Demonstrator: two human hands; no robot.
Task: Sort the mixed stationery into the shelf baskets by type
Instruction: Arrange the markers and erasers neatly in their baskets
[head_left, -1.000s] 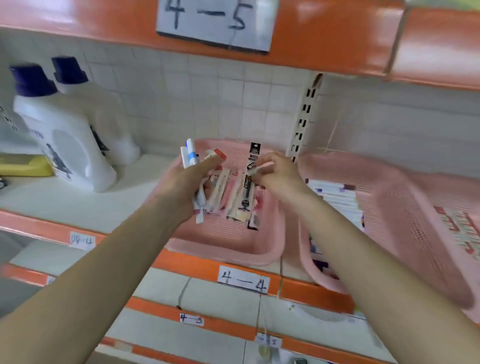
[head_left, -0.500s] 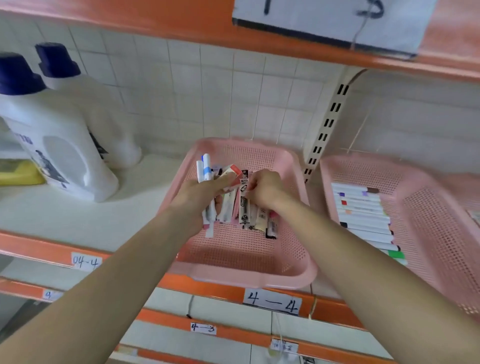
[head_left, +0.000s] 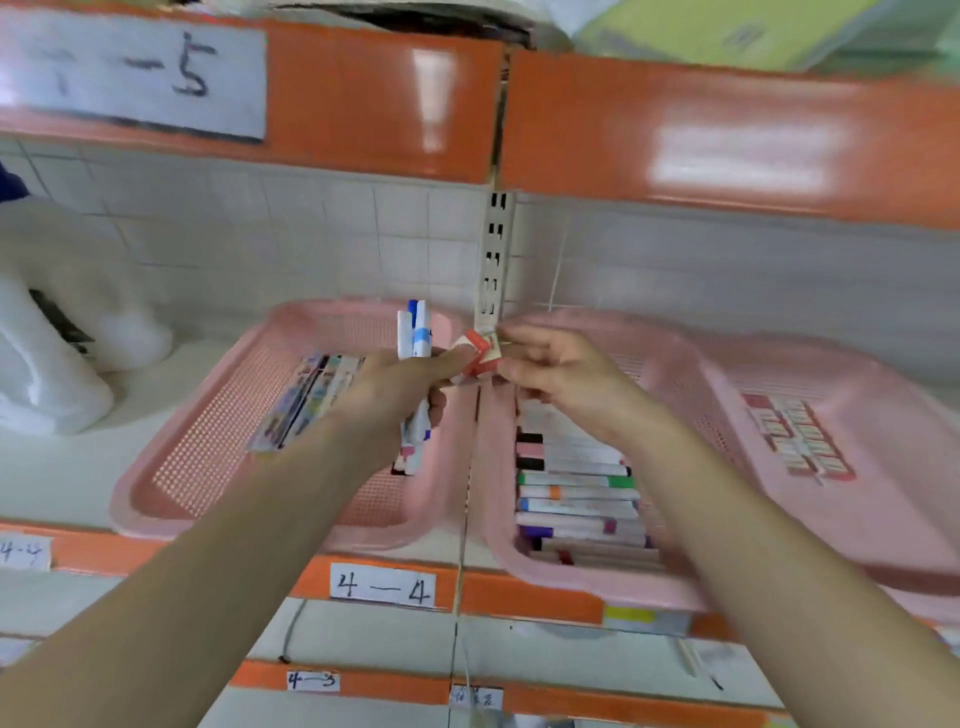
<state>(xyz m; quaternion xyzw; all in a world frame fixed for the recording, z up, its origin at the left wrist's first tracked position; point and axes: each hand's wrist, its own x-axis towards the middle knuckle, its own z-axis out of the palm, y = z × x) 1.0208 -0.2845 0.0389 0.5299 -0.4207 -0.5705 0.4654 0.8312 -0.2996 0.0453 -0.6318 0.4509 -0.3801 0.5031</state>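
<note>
- You face a white shelf (head_left: 67, 483) with an orange front edge, backed by a tiled wall (head_left: 311, 234); a paper label (head_left: 383, 586) on the edge reads "4—4".
- At far left, white bottles (head_left: 47, 374) stand on the shelf, blurred.
- The left basket (head_left: 208, 436), pink mesh, holds flat packets (head_left: 306, 400) lying side by side near its far right corner.
- Your left hand (head_left: 400, 384) hovers over that basket's right side, fingers wrapped around a bundle of white markers (head_left: 415, 332) that stands upright, with the thumb reaching onto a small red-and-white pack (head_left: 480, 353).
- The pack is held in the air between your two hands, above the gap between the left and middle baskets.
- Your right hand (head_left: 561, 374) meets it from the right, fingers narrowed to a pinch on its edge.
- The middle basket (head_left: 597, 584) holds a row of coloured markers (head_left: 576, 493) stacked crosswise.
- The right basket (head_left: 883, 519) holds small red-and-white pieces (head_left: 797, 441) in a cluster.
</note>
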